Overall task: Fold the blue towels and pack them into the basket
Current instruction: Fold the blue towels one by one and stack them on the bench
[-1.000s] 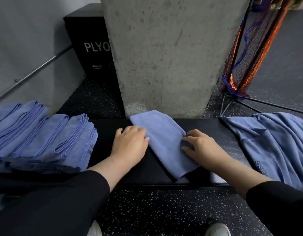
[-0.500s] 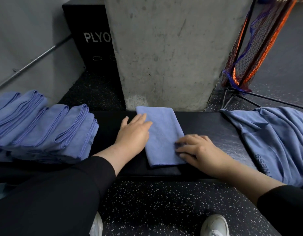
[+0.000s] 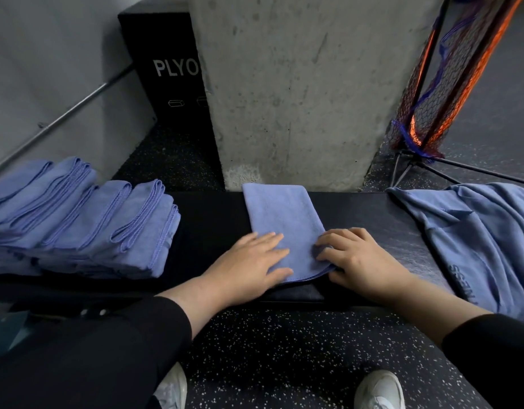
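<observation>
Left hand now flat on folded towel, right hand fingers newly curled under its corner

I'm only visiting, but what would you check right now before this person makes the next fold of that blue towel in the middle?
1. Towel lies flat on the black bench: ok, though its near end is lifted a little at the right corner.
2. Left hand rests flat on the near left part of the towel: ok.
3. Right hand has the towel's near right corner under its curled fingers: ok.
4. Room on the bench between the folded stack at left and the unfolded pile at right: ok.
5. Towel edges line up squarely: cannot tell, the hands cover the near end.
6. Basket ready for packing: cannot tell, none is in view.
</observation>
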`<state>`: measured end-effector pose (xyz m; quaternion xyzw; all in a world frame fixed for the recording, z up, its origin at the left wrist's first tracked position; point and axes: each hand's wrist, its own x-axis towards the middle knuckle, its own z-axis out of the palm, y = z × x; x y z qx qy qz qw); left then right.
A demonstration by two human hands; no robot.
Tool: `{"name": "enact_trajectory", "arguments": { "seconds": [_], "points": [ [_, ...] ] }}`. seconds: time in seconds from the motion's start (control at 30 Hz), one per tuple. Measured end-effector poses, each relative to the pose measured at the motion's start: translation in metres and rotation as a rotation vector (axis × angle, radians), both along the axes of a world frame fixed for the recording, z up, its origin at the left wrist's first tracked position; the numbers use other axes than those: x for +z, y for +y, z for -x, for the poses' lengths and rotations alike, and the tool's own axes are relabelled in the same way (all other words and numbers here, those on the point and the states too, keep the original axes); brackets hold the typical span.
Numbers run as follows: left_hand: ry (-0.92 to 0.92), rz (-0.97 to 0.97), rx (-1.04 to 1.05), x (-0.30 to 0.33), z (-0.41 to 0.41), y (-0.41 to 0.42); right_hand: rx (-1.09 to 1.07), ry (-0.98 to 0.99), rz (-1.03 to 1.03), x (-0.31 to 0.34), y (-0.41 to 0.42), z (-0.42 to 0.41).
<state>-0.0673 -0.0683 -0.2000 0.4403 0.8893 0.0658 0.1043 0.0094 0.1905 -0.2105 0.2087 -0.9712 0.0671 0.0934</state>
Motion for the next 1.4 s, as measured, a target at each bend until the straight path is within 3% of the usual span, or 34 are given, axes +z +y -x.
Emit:
{"name": "enact_trajectory", "arguments": {
  "seconds": [0.2, 0.33, 0.47, 0.57, 0.67, 0.77, 0.93, 1.03, 1.4],
  "points": [
    [-0.055, -0.043, -0.082, 0.008, -0.007, -0.007, -0.134, -0.037, 0.008, 0.001, -0.013, 0.008],
    [-0.054, -0.043, -0.055, 0.008, -0.007, -0.008, -0.246, -0.103, 0.205, 0.012, -0.018, 0.015],
    [-0.113, -0.324, 0.155, 0.009, -0.005, -0.007, -0.277, -0.24, 0.405, 0.026, -0.019, 0.016],
    [-0.258, -0.463, 0.29, 0.017, 0.0, -0.01, -0.185, -0.307, 0.34, 0.032, -0.018, 0.011],
    [-0.385, -0.447, 0.301, 0.026, 0.001, -0.018, -0.152, -0.322, 0.191, 0.028, -0.022, 0.006],
    [-0.456, -0.39, 0.299, 0.036, -0.003, -0.028, -0.179, -0.267, 0.249, 0.032, -0.027, 0.002],
    [-0.549, -0.346, 0.29, 0.053, -0.007, -0.044, -0.22, -0.575, 0.415, 0.053, -0.035, -0.008],
    [-0.619, -0.401, 0.382, 0.059, -0.01, -0.05, -0.222, -0.659, 0.479, 0.059, -0.039, -0.011],
    [-0.529, -0.341, 0.611, 0.058, 0.018, -0.027, -0.538, -0.475, 0.401, 0.049, -0.052, 0.032]
  ]
}}
